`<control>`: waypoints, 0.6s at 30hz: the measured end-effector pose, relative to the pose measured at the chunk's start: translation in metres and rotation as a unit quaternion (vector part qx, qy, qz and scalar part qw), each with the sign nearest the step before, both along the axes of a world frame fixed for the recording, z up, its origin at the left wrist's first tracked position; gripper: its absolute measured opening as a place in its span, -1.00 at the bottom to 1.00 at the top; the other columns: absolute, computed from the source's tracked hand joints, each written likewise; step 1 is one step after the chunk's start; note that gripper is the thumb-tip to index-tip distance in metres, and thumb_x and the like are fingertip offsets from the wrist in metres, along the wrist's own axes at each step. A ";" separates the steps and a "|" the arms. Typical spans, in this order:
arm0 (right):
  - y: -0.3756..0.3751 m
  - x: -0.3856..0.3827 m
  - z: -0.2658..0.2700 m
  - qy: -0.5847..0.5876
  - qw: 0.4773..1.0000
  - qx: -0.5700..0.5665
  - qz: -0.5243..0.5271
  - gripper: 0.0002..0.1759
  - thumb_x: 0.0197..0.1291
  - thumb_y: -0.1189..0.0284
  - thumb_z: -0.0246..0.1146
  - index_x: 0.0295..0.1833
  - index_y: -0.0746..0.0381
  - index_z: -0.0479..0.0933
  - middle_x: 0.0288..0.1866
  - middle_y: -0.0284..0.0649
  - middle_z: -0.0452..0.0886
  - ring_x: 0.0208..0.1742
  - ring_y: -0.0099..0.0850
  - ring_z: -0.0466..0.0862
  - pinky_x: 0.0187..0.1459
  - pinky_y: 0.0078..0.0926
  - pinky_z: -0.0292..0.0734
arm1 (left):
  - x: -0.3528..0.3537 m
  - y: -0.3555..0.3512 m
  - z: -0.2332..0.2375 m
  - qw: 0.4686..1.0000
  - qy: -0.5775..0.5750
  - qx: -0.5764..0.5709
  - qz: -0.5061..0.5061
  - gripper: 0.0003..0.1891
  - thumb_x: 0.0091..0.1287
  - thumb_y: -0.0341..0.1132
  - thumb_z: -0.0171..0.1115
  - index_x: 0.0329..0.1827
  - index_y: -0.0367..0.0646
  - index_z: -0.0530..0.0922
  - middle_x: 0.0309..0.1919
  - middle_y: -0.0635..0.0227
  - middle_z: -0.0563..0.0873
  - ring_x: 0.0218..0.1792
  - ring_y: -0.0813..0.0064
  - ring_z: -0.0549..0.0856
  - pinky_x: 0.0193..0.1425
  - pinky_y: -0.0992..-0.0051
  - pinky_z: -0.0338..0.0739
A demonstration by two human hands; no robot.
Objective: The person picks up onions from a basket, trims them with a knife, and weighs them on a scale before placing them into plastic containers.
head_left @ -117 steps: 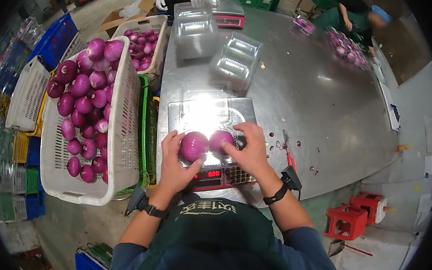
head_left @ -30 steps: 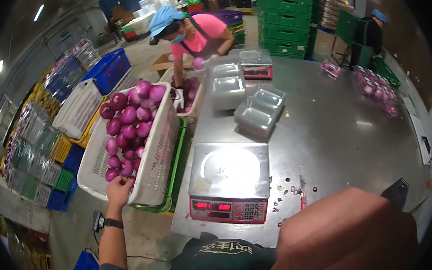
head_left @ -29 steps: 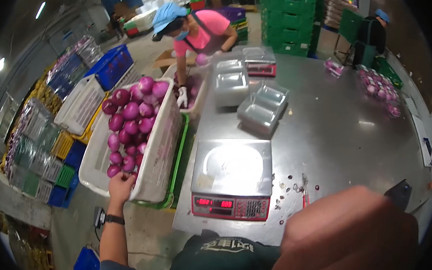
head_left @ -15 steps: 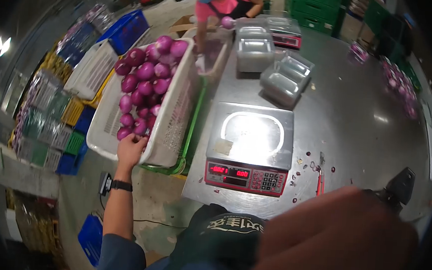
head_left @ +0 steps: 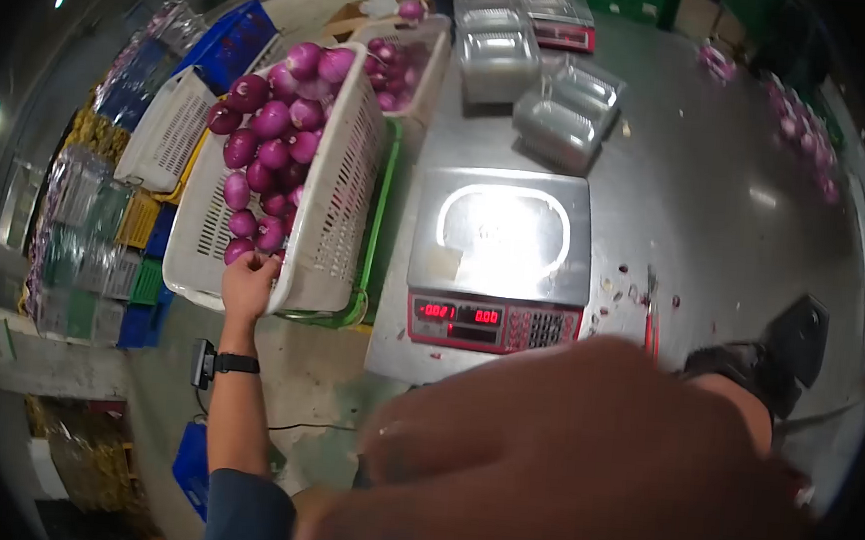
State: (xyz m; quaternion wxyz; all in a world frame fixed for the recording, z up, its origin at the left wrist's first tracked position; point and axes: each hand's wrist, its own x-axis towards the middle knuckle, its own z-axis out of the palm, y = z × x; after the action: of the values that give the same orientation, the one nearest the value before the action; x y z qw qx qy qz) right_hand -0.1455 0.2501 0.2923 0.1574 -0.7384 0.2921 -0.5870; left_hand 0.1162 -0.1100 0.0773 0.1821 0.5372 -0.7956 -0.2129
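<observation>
My left hand (head_left: 249, 285) reaches over the near end of a white perforated basket (head_left: 340, 213), its fingers closed around a red onion at the pile's lower end. The onion is mostly hidden by the fingers. Peeled red onions (head_left: 271, 118) heap up along the basket. My right hand (head_left: 579, 471) looms large and blurred close to the camera, in front of the table's near edge, and its fingers are smeared by motion. Beyond it stands a digital scale (head_left: 501, 245) with a bare steel plate and lit red digits.
Stacks of clear plastic trays (head_left: 569, 114) stand behind the scale. A red-handled knife (head_left: 652, 326) lies among onion scraps on the steel table (head_left: 698, 198). Another onion tub (head_left: 429, 64) stands beyond the basket, near a partly visible person. Crates (head_left: 166, 136) line the left.
The view has tilted down. My right hand has moved left, nearer the middle of the view. My left hand stays at the basket's near end. The person opposite has mostly left the view.
</observation>
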 end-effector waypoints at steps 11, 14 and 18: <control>-0.017 0.025 -0.018 -0.070 0.997 0.011 0.022 -0.70 0.30 0.34 0.37 -0.10 0.41 0.65 -0.33 -0.13 0.70 -0.38 -0.34 0.68 -0.31 -0.46 0.58 | 0.009 -0.020 -0.024 0.994 0.084 0.069 0.002 -0.76 0.38 -0.27 0.45 -0.33 -0.30 0.69 -0.49 0.44 0.71 -0.46 0.64 0.59 -0.31 0.52 0.48; -0.024 0.011 -0.022 -0.077 0.997 0.016 0.022 -0.69 0.31 0.33 0.36 -0.09 0.41 0.65 -0.32 -0.13 0.70 -0.37 -0.34 0.68 -0.30 -0.46 0.58 | 0.007 -0.015 -0.015 0.996 0.061 0.057 0.018 -0.75 0.37 -0.26 0.45 -0.31 -0.32 0.69 -0.47 0.42 0.73 -0.45 0.63 0.60 -0.28 0.51 0.51; -0.032 -0.011 -0.029 -0.082 0.996 0.025 0.027 -0.68 0.32 0.33 0.36 -0.06 0.42 0.64 -0.31 -0.13 0.70 -0.35 -0.35 0.68 -0.29 -0.46 0.59 | 0.015 -0.023 -0.025 0.996 0.058 0.057 0.029 -0.74 0.36 -0.26 0.45 -0.31 -0.32 0.68 -0.47 0.42 0.73 -0.44 0.62 0.60 -0.26 0.50 0.51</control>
State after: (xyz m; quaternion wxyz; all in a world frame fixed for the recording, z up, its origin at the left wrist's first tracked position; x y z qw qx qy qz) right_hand -0.1569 0.2178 0.2635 0.2147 -0.6914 0.2729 -0.6336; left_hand 0.1316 -0.1329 0.0527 0.2029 0.5565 -0.7544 -0.2830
